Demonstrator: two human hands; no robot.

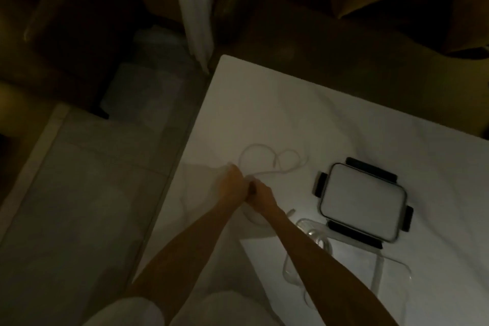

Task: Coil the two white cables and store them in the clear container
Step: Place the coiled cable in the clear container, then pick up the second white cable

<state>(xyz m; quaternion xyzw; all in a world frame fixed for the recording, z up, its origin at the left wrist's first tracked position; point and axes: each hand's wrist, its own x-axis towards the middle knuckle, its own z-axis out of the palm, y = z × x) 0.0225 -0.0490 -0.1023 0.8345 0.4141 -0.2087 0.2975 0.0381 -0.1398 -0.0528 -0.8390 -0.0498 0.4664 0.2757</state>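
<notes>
A white cable (pixel 267 160) lies in loose loops on the white sheet, just beyond my hands. My left hand (pixel 232 185) and my right hand (pixel 260 194) meet over its near end, both pinched on the cable, with a coiled loop (pixel 255 219) hanging under my right wrist. The clear container (pixel 378 262) sits near right, partly behind my right forearm. Something white and coiled (pixel 316 237) shows inside it; the dim light hides what it is. The container's lid (pixel 362 200), white with black clips, lies flat beside it.
The white-covered surface (pixel 304 114) ends at a left edge close to my hands, with grey floor tiles (pixel 92 193) below. A white curtain or pole (pixel 194 8) stands beyond the far corner. Dark furniture fills the background.
</notes>
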